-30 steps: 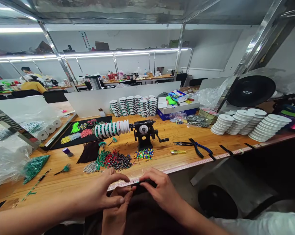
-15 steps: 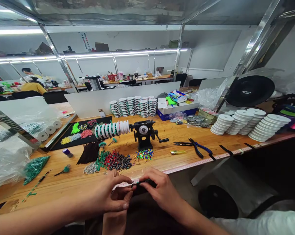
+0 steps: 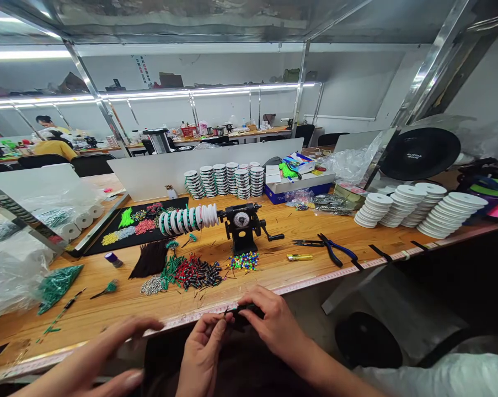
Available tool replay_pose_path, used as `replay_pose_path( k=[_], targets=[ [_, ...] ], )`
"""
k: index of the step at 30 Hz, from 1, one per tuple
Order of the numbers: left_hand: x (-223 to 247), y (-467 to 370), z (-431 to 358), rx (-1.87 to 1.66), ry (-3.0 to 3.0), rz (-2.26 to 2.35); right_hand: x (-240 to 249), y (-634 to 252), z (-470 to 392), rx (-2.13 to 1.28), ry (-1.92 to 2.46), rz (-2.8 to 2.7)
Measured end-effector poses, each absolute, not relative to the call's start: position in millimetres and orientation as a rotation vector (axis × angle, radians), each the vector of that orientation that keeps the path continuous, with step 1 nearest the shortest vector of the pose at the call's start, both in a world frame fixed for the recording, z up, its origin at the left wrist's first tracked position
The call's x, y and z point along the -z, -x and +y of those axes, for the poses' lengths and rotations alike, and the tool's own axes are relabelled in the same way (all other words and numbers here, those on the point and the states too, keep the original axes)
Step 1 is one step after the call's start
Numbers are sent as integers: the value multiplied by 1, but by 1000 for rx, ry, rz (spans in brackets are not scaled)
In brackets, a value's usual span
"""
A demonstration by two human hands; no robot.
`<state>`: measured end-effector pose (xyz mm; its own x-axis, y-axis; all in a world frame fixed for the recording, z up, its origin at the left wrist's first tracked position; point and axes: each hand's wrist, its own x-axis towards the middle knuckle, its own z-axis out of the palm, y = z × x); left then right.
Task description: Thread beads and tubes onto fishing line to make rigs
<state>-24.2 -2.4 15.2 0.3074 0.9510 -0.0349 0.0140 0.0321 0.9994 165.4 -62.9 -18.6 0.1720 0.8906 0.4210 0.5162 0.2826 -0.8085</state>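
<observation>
My left hand [image 3: 203,348] comes up from the bottom middle, fingertips pinched on the end of a thin dark piece. My right hand [image 3: 271,324] grips the same piece [image 3: 231,312] from the right, just below the table edge. Another person's bare hand [image 3: 118,353], blurred and with fingers apart, reaches in from the left. Beyond the hands lie heaps of red, black and green tubes [image 3: 198,272], silver bits [image 3: 151,284] and coloured beads [image 3: 244,261]. A black winder [image 3: 243,226] bearing white spools [image 3: 186,219] stands behind them.
Pliers [image 3: 338,250], snips [image 3: 309,242] and a yellow lighter [image 3: 299,257] lie right of the winder. White spool stacks [image 3: 453,215] stand at the right. A measuring tape [image 3: 306,284] runs along the front edge. Dark bristles [image 3: 148,260] and a green bag [image 3: 58,286] lie left.
The other person's hand has pulled back to the left, uncovering my left hand, which now shows pinching the piece. My right hand has hardly moved.
</observation>
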Motion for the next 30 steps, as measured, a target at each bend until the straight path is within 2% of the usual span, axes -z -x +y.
replay_pose_path(
  k=[4,8,22,30],
  targets=[
    [24,-4,-24,-906,-933,934,25,-166,-65,-442,1401,-1503],
    [24,-5,-21,-892,-695,849,24,-166,-67,-470,1407,-1476],
    [25,-3,-19,-908,-678,787,18,-164,-64,-971,1252,-1170],
    [26,-1,-22,-949,-800,882,18,-163,-66,-878,1313,-1212]
  ],
)
